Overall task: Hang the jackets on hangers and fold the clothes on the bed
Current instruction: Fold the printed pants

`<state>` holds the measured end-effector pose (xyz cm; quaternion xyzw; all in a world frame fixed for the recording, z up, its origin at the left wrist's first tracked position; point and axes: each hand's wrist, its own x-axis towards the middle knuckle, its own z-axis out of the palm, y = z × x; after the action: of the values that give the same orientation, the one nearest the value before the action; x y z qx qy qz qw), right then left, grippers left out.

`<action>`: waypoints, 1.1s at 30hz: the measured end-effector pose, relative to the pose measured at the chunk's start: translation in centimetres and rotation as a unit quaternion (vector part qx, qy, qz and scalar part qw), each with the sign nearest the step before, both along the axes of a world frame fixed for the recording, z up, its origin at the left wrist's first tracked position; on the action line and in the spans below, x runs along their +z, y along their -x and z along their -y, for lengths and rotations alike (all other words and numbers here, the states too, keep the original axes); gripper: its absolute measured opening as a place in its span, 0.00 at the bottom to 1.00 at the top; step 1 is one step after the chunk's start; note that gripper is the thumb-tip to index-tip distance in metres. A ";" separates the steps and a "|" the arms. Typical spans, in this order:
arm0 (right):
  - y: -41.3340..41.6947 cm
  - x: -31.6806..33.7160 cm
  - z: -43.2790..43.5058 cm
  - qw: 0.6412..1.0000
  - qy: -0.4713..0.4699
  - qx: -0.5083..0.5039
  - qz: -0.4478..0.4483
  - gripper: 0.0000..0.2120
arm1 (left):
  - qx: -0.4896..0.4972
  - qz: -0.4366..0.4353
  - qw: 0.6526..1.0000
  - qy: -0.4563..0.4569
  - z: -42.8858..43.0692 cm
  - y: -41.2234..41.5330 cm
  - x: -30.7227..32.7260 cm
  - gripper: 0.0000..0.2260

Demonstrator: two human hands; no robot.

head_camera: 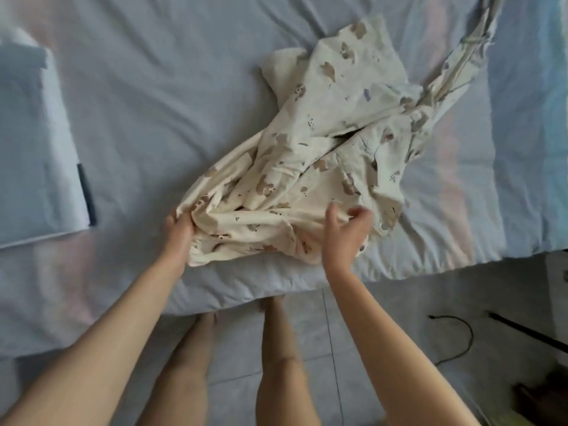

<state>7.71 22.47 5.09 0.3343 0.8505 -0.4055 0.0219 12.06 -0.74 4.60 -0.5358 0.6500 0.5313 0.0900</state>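
The cream bear-print garment is lying crumpled on the pale blue bed, with its long axis running diagonally from the near-left edge, close to the person, up toward the far-right corner, where a thin strip trails off. The left hand is clamped on a bunched bit at the near-left end. The right hand sits over the near-right edge with fingers loosely curled, and honestly I can't tell if it's got any cloth pinched.
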 end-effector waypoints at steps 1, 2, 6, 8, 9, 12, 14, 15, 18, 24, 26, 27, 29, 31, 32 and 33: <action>0.5 -1.0 -0.4 0.994 0.019 -0.104 0.042 0.29 | 0.032 0.008 0.999 -0.007 1.4 -1.4 0.3 0.16; 0.9 -1.6 -0.7 0.971 0.077 -0.199 0.110 0.44 | 0.056 0.015 0.998 -0.024 2.6 -2.6 0.5 0.18; -0.5 -3.2 -1.7 0.910 0.262 -0.156 0.281 0.50 | 0.055 0.020 0.995 -0.077 4.3 -4.4 4.8 0.15; -0.6 -2.1 -1.3 0.901 0.283 -0.139 0.299 0.36 | 0.033 -0.021 0.996 -0.084 4.8 -3.3 8.4 0.11; -0.7 -1.1 -0.9 0.886 0.309 -0.158 0.307 0.30 | 0.028 -0.048 0.994 -0.089 4.9 -2.5 10.3 0.11; -0.5 3.1 -0.2 0.821 0.441 -0.203 0.298 0.21 | 0.013 -0.143 0.985 -0.094 5.9 -0.5 16.5 0.10; -0.1 7.8 1.5 0.807 0.511 -0.182 0.236 0.18 | -0.006 -0.187 0.980 -0.070 6.6 0.6 19.6 0.05; 0.0 10.5 2.4 0.815 0.525 -0.149 0.197 0.13 | -0.028 -0.197 0.978 -0.059 6.8 0.9 20.7 0.07; 1.7 19.6 5.3 0.901 0.430 -0.031 0.045 0.17 | -0.196 -0.160 0.967 -0.013 7.5 1.2 25.2 0.37; 3.1 36.8 10.0 0.880 0.364 0.303 -0.034 0.16 | -0.445 -0.231 0.865 0.032 1.1 2.0 33.6 0.58; 3.5 40.5 11.2 0.832 0.363 0.418 -0.034 0.16 | -0.341 -0.351 0.871 0.044 -0.2 4.2 36.8 0.41; 4.2 42.4 11.1 0.812 0.368 0.451 -0.041 0.16 | -0.301 -0.400 0.863 0.068 0.0 5.5 38.7 0.29; 6.4 46.0 10.1 0.775 0.413 0.478 -0.038 0.15 | -0.269 -0.432 0.855 0.101 1.0 7.5 43.2 0.17; 8.6 49.4 9.0 0.772 0.393 0.491 -0.092 0.14 | -0.277 -0.434 0.849 0.119 2.0 9.0 47.3 0.14; 9.8 51.3 8.8 0.785 0.341 0.495 -0.151 0.14 | -0.273 -0.436 0.848 0.129 2.4 9.9 49.7 0.13; 10.6 52.1 8.5 0.799 0.276 0.491 -0.210 0.14 | -0.255 -0.438 0.853 0.126 2.7 10.5 51.0 0.11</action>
<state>-2.90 13.93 57.18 -0.2419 0.7364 -0.6182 0.1307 1.60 -3.43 55.57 -0.0703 0.7973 0.5830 -0.1398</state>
